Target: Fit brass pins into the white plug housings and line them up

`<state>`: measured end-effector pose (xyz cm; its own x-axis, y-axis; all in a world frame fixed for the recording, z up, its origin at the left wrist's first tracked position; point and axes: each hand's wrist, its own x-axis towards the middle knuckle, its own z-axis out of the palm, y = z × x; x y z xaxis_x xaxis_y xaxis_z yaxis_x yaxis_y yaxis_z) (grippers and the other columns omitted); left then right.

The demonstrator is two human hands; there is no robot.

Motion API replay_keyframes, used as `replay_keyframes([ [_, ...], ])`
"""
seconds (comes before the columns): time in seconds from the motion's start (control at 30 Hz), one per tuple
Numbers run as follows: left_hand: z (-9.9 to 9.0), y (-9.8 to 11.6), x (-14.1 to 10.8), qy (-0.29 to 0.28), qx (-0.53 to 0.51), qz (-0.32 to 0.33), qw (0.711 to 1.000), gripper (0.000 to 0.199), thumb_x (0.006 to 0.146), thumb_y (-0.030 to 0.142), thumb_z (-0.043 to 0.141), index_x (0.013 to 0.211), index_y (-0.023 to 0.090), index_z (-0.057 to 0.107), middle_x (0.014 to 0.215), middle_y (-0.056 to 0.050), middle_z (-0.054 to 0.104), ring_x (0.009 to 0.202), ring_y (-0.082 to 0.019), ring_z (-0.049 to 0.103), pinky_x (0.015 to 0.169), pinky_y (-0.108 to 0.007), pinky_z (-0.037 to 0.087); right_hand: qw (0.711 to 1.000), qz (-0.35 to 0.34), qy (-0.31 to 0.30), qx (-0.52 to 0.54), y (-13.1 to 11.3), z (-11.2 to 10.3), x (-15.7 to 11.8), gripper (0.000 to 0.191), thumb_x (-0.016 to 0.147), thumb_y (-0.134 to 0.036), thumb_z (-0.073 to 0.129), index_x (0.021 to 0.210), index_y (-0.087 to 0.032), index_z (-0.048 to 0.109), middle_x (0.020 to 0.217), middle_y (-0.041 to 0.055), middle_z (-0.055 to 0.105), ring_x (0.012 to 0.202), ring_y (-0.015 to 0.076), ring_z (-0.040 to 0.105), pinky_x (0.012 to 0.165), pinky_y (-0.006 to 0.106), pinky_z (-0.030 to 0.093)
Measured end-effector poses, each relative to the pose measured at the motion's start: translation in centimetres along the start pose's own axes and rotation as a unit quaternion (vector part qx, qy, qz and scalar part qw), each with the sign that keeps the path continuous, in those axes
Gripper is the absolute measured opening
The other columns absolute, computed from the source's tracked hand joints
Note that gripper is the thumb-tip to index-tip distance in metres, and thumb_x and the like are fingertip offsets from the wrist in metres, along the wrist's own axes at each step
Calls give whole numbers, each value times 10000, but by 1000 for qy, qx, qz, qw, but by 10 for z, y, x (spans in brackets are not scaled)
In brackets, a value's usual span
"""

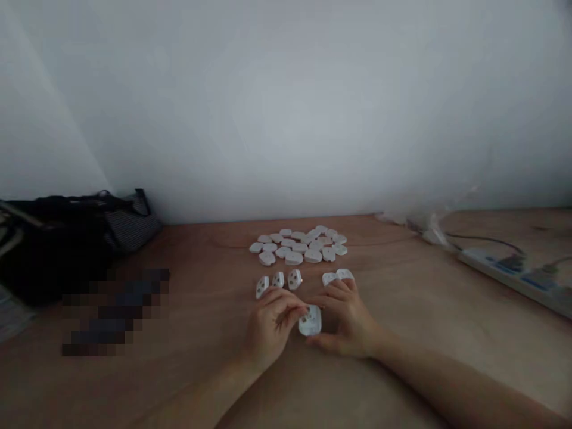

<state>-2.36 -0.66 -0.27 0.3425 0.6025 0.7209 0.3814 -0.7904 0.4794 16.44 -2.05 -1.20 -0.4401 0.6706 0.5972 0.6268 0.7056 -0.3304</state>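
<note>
A white plug housing point(310, 323) with an open inner face and small metal-coloured parts inside lies between my hands, low over the table. My right hand point(351, 319) holds it, thumb at its near edge and fingers at its far edge. At its upper left corner, the thumb and forefinger of my left hand point(270, 325) pinch together; what sits between these fingertips is too small to make out. Just beyond my left hand stand three white plug pieces point(277, 280) with dark openings. Two white plug covers point(337, 276) lie behind my right fingers, partly hidden.
Several white plug covers point(294, 258) lie grouped farther back on the brown table point(201, 310). A power strip point(513, 277) with cords and a clear plastic bag point(433, 229) are at right. A black bag point(53, 244) and a pixelated dark object point(118, 313) are at left.
</note>
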Motion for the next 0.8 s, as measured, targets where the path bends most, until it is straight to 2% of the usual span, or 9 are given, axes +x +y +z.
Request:
replay_keyframes([
  [0.3, 2, -3, -1, -12, -5, 7, 1000, 131, 808, 263, 634, 711, 185, 676, 690, -28, 633, 697, -169, 576, 674, -285, 460, 1000, 0, 5, 3, 1, 2, -1, 469, 619, -481, 717, 1002, -227, 627, 881, 36, 638, 841, 220, 521, 780, 370, 279],
  [0.5, 2, -1, -1, 5, -10, -26, 1000, 149, 810, 257, 624, 695, 180, 677, 660, -25, 610, 682, -167, 576, 657, -279, 465, 1000, -3, -1, 6, 0, 1, 0, 475, 632, -494, 704, 1015, -224, 622, 879, 40, 640, 834, 219, 523, 768, 369, 283],
  [0.8, 3, -3, -2, 2, -33, -65, 997, 160, 797, 263, 627, 665, 184, 672, 646, -22, 606, 671, -167, 569, 649, -279, 458, 1000, 0, -1, 4, 0, 1, 0, 480, 620, -487, 716, 1013, -226, 626, 884, 41, 642, 848, 225, 524, 777, 373, 294],
])
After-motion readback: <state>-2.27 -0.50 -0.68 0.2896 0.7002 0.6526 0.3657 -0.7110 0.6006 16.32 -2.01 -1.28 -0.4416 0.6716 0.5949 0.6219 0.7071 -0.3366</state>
